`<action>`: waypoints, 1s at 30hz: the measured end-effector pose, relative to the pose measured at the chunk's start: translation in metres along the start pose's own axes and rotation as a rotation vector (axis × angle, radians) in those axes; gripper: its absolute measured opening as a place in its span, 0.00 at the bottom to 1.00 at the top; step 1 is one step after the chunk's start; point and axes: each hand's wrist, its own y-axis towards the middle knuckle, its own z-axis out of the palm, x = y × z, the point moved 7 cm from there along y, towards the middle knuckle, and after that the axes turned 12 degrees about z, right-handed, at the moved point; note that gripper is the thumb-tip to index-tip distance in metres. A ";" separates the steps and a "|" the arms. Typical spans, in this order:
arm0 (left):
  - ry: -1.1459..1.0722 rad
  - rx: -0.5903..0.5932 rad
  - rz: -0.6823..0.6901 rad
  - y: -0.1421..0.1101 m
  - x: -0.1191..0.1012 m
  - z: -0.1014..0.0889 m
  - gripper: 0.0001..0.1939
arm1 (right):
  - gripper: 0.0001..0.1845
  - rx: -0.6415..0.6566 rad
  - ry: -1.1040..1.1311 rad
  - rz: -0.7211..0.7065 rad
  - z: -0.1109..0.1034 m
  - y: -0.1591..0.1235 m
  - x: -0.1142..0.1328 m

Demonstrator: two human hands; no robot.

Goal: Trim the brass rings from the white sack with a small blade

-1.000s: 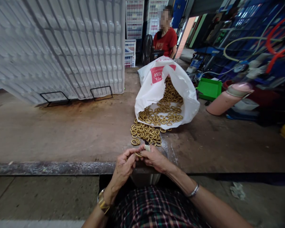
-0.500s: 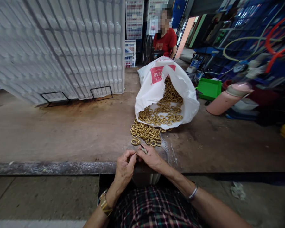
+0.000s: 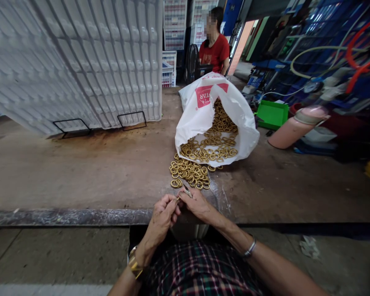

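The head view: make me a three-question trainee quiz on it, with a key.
1. Multiple choice. What shows through the mouth of the white bag?
A) blue bottle caps
B) gold-coloured rings
C) green beads

2. True or false: the green tray lies to the right of the white bag in this view.

3. Fill in the blank: the small dark-tipped object is held in the wearer's ____ hand.

Key: 1. B. 2. True. 3. Right; the right hand grips it.
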 end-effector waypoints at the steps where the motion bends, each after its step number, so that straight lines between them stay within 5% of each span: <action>1: -0.015 -0.001 0.003 0.000 0.001 0.000 0.16 | 0.12 -0.001 0.005 0.000 0.000 0.000 0.000; 8: -0.087 -0.011 0.004 0.000 0.001 -0.001 0.15 | 0.11 -0.057 -0.038 -0.027 -0.003 0.002 0.002; 16: -0.017 -0.105 0.018 -0.001 0.001 -0.004 0.16 | 0.10 -0.131 -0.684 -0.222 0.002 -0.012 -0.002; 26: 0.165 -0.162 0.089 -0.004 -0.011 -0.005 0.17 | 0.14 -0.140 -0.922 -0.115 0.007 -0.012 -0.002; 30: 0.120 -0.072 0.121 -0.018 -0.023 0.007 0.18 | 0.15 -0.125 -0.974 -0.065 0.003 -0.006 -0.001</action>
